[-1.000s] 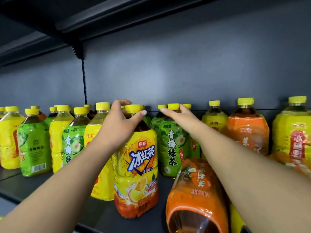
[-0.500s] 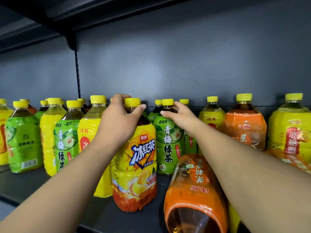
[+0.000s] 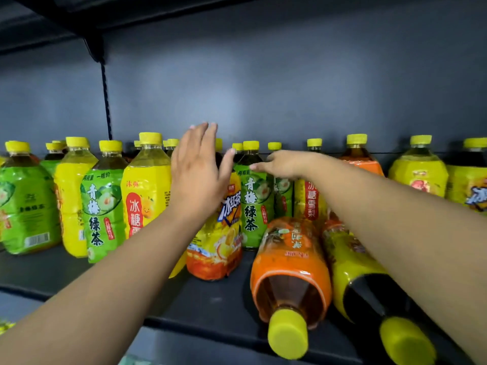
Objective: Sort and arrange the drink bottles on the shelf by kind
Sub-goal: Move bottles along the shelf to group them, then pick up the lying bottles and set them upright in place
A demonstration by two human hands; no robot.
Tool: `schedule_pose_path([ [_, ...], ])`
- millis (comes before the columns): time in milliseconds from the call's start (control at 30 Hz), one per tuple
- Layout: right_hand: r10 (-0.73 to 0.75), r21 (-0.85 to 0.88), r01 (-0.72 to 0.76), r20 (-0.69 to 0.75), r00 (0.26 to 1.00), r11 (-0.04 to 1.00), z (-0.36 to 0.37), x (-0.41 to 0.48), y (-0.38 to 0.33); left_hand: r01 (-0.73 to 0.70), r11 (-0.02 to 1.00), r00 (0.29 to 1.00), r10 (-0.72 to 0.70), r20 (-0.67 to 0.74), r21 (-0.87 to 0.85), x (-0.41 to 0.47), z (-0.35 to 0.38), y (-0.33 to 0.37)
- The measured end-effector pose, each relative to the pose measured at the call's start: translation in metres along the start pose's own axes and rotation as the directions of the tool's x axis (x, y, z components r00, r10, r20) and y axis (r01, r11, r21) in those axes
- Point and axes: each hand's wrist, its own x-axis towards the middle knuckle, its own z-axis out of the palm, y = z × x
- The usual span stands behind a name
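Observation:
Mixed drink bottles with yellow caps stand in a row on a dark shelf. My left hand is lifted with straight fingers, holding nothing, in front of the neck of a yellow-and-orange iced tea bottle. My right hand reaches left, and its outstretched fingertips touch the shoulder of a green tea bottle just below the cap. Left of the iced tea stand a yellow pear-drink bottle and another green tea bottle.
An orange bottle and a yellow dark-drink bottle lie on their sides, caps toward me, under my right forearm. More yellow and orange bottles stand at the right. The upper shelf hangs close overhead.
My left hand has let go of the iced tea bottle's cap and opened upward. My right hand has slid off the green tea bottle's cap to its shoulder.

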Motion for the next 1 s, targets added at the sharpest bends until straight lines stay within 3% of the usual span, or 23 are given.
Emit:
schedule_pose_path([
  [100, -0.043, -0.080, 0.051, 0.090, 0.995, 0.995, -0.010, -0.035, 0.012, -0.215, 0.973, 0.972, 0.221, 0.084, -0.079, -0.032, -0.006, 0.002],
  [200, -0.110, -0.098, 0.131, 0.198, 0.974, 0.986, -0.003, -0.080, 0.016, -0.298, 0.907, 0.884, 0.380, 0.273, -0.298, -0.056, -0.007, 0.003],
  [300, -0.192, -0.101, 0.227, 0.278, 0.941, 0.969, 0.008, -0.119, 0.013, -0.195, 0.863, 0.820, 0.404, 0.405, -0.466, -0.071, -0.008, 0.008],
  [433, -0.307, -0.012, 0.321, 0.258, 0.916, 0.947, 0.011, -0.174, -0.004, 0.096, 0.768, 0.715, 0.389, 0.580, -0.633, -0.084, -0.009, 0.012],
  [500, -0.353, 0.052, 0.351, 0.253, 0.901, 0.935, 0.009, -0.202, -0.010, 0.155, 0.754, 0.709, 0.365, 0.603, -0.639, -0.087, -0.012, 0.011],
  [600, -0.362, -0.125, 0.414, 0.304, 0.881, 0.902, 0.027, -0.230, -0.008, 0.154, 0.756, 0.733, 0.344, 0.587, -0.636, -0.093, -0.015, 0.006],
  [633, -0.372, -0.207, 0.432, 0.276, 0.886, 0.878, 0.037, -0.234, -0.008, 0.160, 0.750, 0.738, 0.341, 0.582, -0.642, -0.094, -0.017, 0.007],
  [767, -0.552, -0.402, 0.469, -0.116, 0.826, 0.786, 0.065, -0.241, 0.000, 0.299, 0.680, 0.690, 0.330, 0.644, -0.669, -0.098, -0.019, 0.008],
  [867, -0.601, -0.495, 0.455, -0.184, 0.778, 0.740, 0.071, -0.242, 0.002, 0.393, 0.626, 0.660, 0.318, 0.680, -0.674, -0.101, -0.018, 0.007],
  [1000, -0.621, -0.468, 0.470, -0.249, 0.743, 0.749, 0.069, -0.242, 0.001, 0.435, 0.598, 0.649, 0.310, 0.694, -0.673, -0.099, -0.021, 0.006],
])
